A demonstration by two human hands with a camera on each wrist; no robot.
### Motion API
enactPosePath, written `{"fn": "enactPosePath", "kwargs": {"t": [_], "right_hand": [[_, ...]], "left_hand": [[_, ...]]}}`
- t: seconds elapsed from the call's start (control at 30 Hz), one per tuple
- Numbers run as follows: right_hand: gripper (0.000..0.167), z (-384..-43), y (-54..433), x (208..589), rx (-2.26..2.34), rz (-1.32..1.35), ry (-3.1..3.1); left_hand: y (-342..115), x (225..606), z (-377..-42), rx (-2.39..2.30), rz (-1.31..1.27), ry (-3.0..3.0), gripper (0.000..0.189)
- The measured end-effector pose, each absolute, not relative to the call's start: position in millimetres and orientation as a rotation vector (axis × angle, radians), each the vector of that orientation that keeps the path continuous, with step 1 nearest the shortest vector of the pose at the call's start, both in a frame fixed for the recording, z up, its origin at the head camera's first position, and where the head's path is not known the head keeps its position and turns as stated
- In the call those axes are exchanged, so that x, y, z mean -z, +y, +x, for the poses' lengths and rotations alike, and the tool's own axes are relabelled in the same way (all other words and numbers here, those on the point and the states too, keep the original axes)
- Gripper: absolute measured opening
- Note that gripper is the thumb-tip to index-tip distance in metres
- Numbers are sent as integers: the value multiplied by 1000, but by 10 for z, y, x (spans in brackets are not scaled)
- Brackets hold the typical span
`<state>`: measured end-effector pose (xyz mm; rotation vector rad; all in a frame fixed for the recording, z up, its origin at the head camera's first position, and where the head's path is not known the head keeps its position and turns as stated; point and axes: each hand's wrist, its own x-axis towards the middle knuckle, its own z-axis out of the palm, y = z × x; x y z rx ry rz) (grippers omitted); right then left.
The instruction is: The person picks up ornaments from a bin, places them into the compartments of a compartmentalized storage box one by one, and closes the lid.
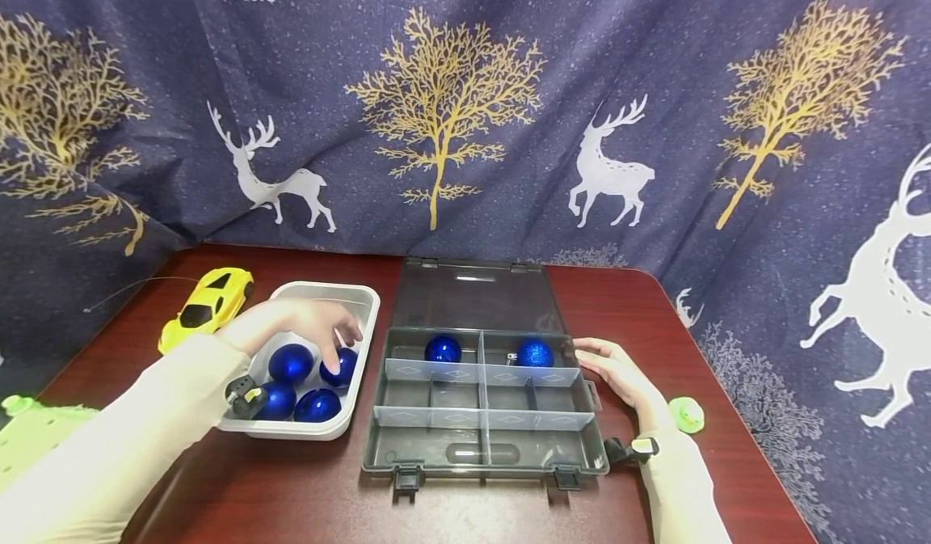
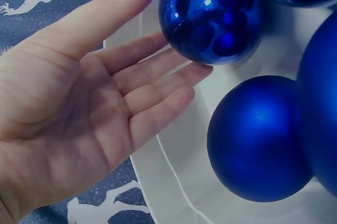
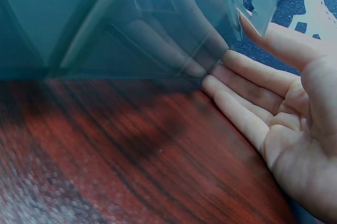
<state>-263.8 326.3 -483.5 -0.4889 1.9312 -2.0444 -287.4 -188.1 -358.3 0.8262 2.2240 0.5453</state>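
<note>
My left hand [image 1: 318, 323] reaches into a white plastic tub [image 1: 333, 291] holding several blue bauble-like balls. In the left wrist view its fingers extend beside and below a shiny blue ball [image 2: 210, 18], the thumb near its upper side; the ball lies between them without a closed grip. A matte blue ball [image 2: 258, 139] is close by. My right hand [image 1: 611, 368] has its fingertips against the right side of a grey see-through compartment box [image 1: 436, 439] with its lid laid back. In the box's back row sit a smooth blue ball [image 1: 443, 350] on the left and a glittery one [image 1: 535, 353] on the right.
A yellow toy car [image 1: 207, 305] stands left of the tub. Beyond my right wrist sits a small green round toy [image 1: 687, 415]. A light green object [image 1: 44, 435] lies at the far left edge. Behind the reddish-brown table [image 1: 429, 516] hangs a deer-patterned cloth [image 1: 494, 196].
</note>
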Motion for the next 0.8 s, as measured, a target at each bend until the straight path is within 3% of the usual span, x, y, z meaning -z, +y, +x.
{"fn": "enactPosePath", "kwargs": {"t": [0.8], "right_hand": [[26, -2654, 3270, 4840, 2035, -476, 1954]], "left_hand": [[-1867, 3637, -2885, -455, 892, 2219, 54]]}}
